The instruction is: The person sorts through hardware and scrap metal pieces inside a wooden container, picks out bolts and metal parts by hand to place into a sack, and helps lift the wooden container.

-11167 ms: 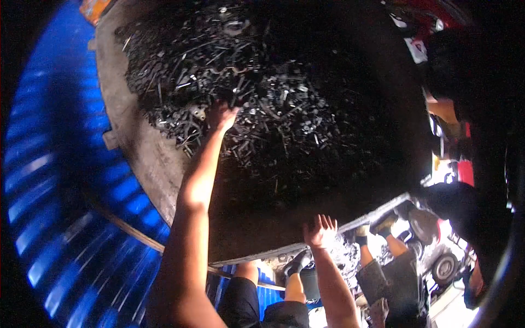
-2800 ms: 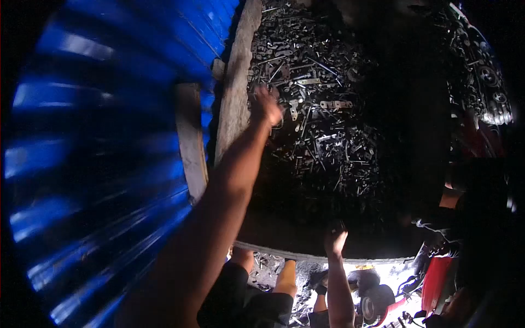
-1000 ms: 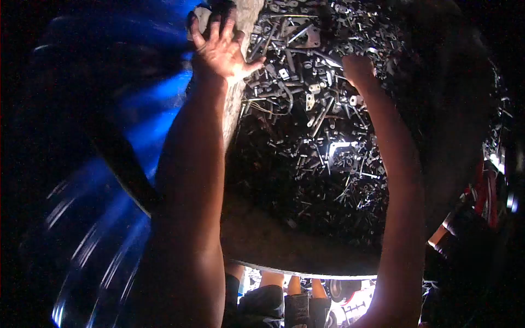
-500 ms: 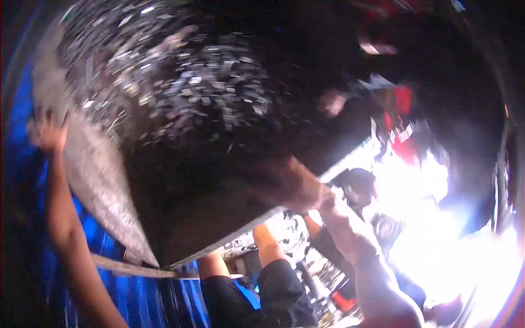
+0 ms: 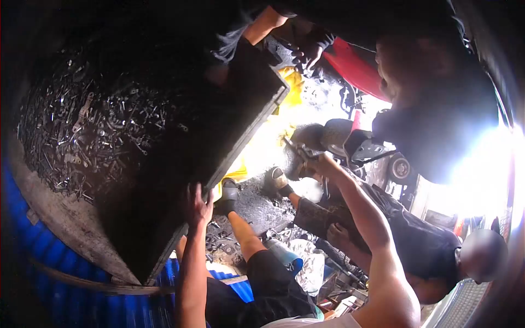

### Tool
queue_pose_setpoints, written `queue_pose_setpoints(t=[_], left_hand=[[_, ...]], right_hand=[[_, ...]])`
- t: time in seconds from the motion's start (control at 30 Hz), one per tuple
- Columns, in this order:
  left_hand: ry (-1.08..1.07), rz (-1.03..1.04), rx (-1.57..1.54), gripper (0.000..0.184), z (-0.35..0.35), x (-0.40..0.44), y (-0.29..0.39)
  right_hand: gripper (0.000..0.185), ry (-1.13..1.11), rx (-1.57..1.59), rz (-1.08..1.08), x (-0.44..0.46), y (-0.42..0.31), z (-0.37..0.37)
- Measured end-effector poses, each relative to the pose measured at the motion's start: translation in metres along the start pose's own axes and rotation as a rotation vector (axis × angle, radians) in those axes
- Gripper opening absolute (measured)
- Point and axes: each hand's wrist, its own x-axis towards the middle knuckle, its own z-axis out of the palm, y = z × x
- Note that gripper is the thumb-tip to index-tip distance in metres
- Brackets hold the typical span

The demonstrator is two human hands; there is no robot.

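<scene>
A slim, dark object [image 5: 295,147] jutted from the fingers of the right hand [image 5: 317,165], which was raised over the floor beyond the edge of the surface [image 5: 249,139]; the fingers were too dim to tell whether they gripped it. The left hand [image 5: 200,206] was open, its fingers laid against that edge (their tips looked dark). Well to its left, a heap of small metal parts [image 5: 90,128] was spread over the surface, near a pale raised border [image 5: 71,229]. Blue corrugated sheeting [image 5: 60,273] ran outside that border. On the other side, a person in dark clothing [image 5: 407,218] sat low, just beyond the right arm. Yellow material [image 5: 292,90] lay beside the surface's corner, near another person's dark-covered hand [image 5: 310,54].
</scene>
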Motion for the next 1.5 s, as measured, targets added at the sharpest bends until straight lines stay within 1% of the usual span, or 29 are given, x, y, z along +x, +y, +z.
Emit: queue_pose_setpoints(t=[0.03,0.07,0.1,0.13,0.2,0.23,0.27,0.33,0.47,0.57,0.63,0.7,0.73,0.77,0.83,0.9,0.97,1.03,1.1,1.17,1.2,1.23,1.27,1.3,1.33,1.37,1.43,1.47,1.5], left_hand=[[0.077,-0.031,-0.138,0.055,0.001,0.001,0.003],[0.025,-0.078,-0.008,0.056,0.000,-0.001,0.007],[-0.029,-0.123,0.123,0.057,-0.009,-0.002,0.016],[0.092,-0.096,0.220,0.056,0.006,-0.003,0.012],[0.140,-0.065,0.233,0.055,0.009,-0.003,0.012],[0.164,-0.062,0.238,0.055,0.012,-0.003,0.012],[0.189,-0.035,0.250,0.055,0.012,-0.002,0.013],[0.229,0.019,0.283,0.055,0.011,-0.002,0.011],[0.186,-0.059,0.310,0.058,0.013,-0.004,0.015],[0.129,-0.133,0.325,0.062,0.013,-0.005,0.018],[0.158,-0.117,0.348,0.064,0.017,-0.004,0.015],[0.122,-0.176,0.363,0.064,0.016,-0.003,0.022],[0.101,-0.207,0.370,0.064,0.013,-0.003,0.023],[0.124,-0.172,0.369,0.064,0.014,-0.004,0.020],[0.174,-0.095,0.359,0.064,0.016,-0.002,0.015],[0.153,-0.098,0.336,0.064,0.010,-0.002,0.019],[0.170,-0.083,0.329,0.063,0.007,-0.002,0.021],[0.165,-0.094,0.332,0.063,0.007,-0.001,0.021],[0.163,-0.108,0.341,0.063,0.009,-0.002,0.020],[0.168,-0.121,0.355,0.063,0.013,-0.002,0.018],[0.178,-0.123,0.368,0.063,0.016,-0.002,0.016],[0.162,-0.137,0.360,0.063,0.017,-0.002,0.017],[0.145,-0.152,0.354,0.063,0.016,-0.002,0.018],[0.129,-0.169,0.352,0.064,0.016,-0.002,0.017],[0.182,-0.143,0.395,0.065,0.022,-0.003,0.013],[0.136,-0.187,0.387,0.065,0.021,-0.003,0.013],[0.041,-0.278,0.366,0.066,0.018,-0.004,0.020],[0.109,-0.226,0.395,0.065,0.020,-0.004,0.018],[0.157,-0.188,0.404,0.065,0.020,-0.001,0.015]], right_hand=[[0.024,-0.053,-0.027,-0.048,0.046,0.030,-0.012],[0.022,-0.015,-0.012,0.021,0.085,0.061,-0.024],[0.023,-0.019,-0.145,-0.152,0.123,0.080,-0.035],[0.023,0.000,-0.278,-0.325,0.160,0.097,-0.046],[0.023,0.088,-0.041,0.062,0.175,0.057,-0.058],[0.025,0.094,-0.045,0.146,0.183,0.038,-0.065],[0.027,0.111,-0.111,0.010,0.212,0.041,-0.070],[0.029,0.230,-0.060,-0.053,0.246,0.047,-0.069],[0.026,0.440,0.191,-0.040,0.282,0.046,-0.069],[0.030,0.372,0.162,0.116,0.285,0.041,-0.078],[0.040,0.437,0.130,0.127,0.289,0.040,-0.079],[0.042,0.496,0.053,0.114,0.295,0.038,-0.082],[0.045,0.511,0.240,-0.011,0.272,0.027,-0.079],[0.046,0.654,0.050,-0.102,0.293,0.048,-0.071],[0.044,0.627,-0.071,-0.124,0.275,0.056,-0.061],[0.043,0.733,0.149,-0.212,0.244,0.069,-0.044],[0.044,0.756,0.259,-0.199,0.242,0.094,-0.037],[0.034,0.730,0.549,-0.113,0.222,0.091,-0.046],[0.025,0.793,0.566,-0.206,0.212,0.081,-0.057],[0.017,0.862,0.261,-0.502,0.212,0.067,-0.058],[0.012,0.793,0.136,-0.662,0.208,0.057,-0.056],[0.013,0.682,0.075,-0.590,0.203,0.042,-0.049],[0.012,0.664,-0.244,-0.675,0.227,0.044,-0.041],[0.016,0.612,-0.142,-0.727,0.216,0.027,-0.037],[0.017,0.574,-0.165,-0.742,0.230,0.028,-0.031],[0.019,0.535,-0.189,-0.756,0.245,0.028,-0.024],[0.026,0.536,-0.396,-0.815,0.255,0.031,-0.011],[0.030,0.541,-0.497,-0.845,0.259,0.031,-0.006],[0.045,0.397,-0.580,-0.651,0.245,0.029,0.009]])
